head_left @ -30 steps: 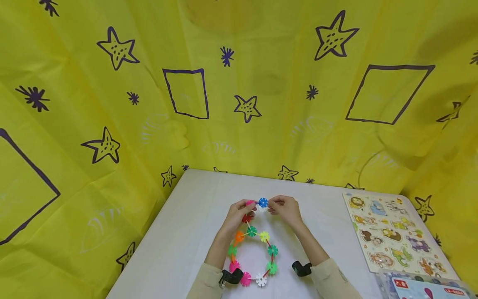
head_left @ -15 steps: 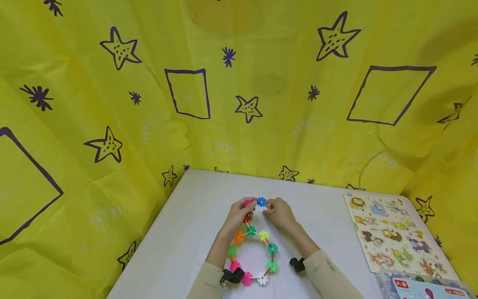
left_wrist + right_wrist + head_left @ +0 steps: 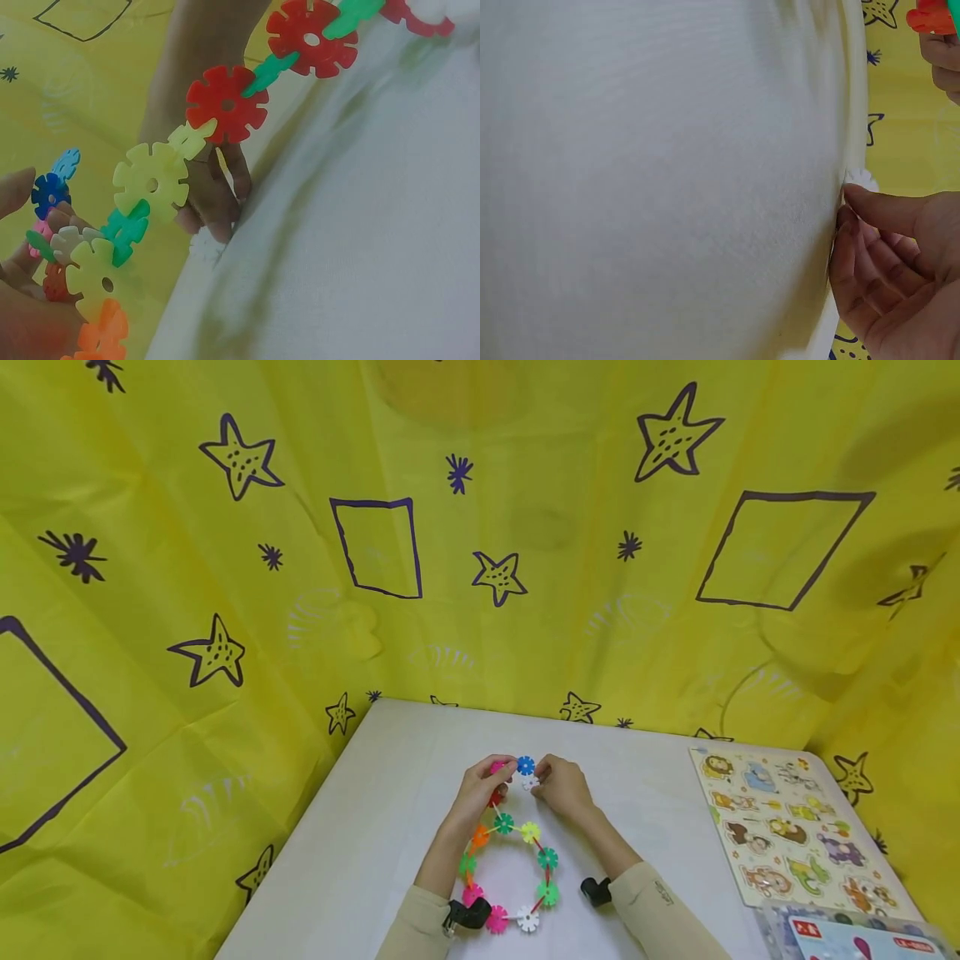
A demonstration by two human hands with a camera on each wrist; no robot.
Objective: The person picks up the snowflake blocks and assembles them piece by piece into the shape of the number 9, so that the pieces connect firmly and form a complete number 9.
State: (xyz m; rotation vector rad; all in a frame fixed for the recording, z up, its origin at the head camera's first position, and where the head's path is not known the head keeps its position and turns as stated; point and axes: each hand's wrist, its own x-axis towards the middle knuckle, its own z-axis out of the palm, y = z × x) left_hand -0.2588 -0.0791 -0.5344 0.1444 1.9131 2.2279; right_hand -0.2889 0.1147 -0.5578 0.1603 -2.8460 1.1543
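Observation:
My left hand grips one end of a chain of notched plastic snowflake discs, around a pink disc. A blue disc stands out beyond its fingertips; in the left wrist view a light blue disc joins it edgewise. With thumb and fingers, my right hand pinches a white snowflake disc, close beside the blue one. Below the left hand, a red disc leads down to a closed ring of discs, including a green one and a yellow one.
A wooden animal puzzle board lies at the right of the white table. In front of it sits a clear plastic package with a printed card. Yellow patterned cloth hangs along the back and sides.
My right hand has shifted slightly left and down, closer to the left hand, with the white disc at its fingertips. The left hand and the chain are nearly still.

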